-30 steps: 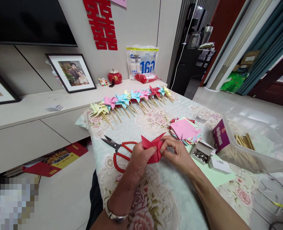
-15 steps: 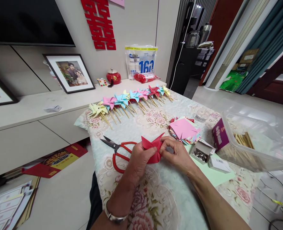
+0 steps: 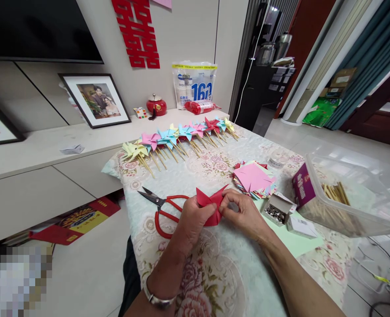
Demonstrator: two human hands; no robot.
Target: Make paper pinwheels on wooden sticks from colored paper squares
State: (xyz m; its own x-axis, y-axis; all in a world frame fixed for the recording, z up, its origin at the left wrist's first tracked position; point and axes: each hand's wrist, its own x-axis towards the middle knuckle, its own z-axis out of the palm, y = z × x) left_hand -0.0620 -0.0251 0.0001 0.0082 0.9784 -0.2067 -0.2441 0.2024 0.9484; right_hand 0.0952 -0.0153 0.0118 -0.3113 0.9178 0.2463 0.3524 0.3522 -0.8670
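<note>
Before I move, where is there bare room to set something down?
The tablecloth is bare between pinwheels and scissors, and on the near side of the red paper. It is crowded beyond and right of the right hand: paper stack, small open box, plastic bin. The scissors crowd the left hand.

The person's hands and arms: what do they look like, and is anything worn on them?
The left hand and right hand wear no gloves. The left arm has a shiny, silver-coloured bangle; the right arm shows no jewellery. No sleeves are visible.

Left fingers (image 3: 207, 211) grip beside pinching right fingers (image 3: 230, 197)
</note>
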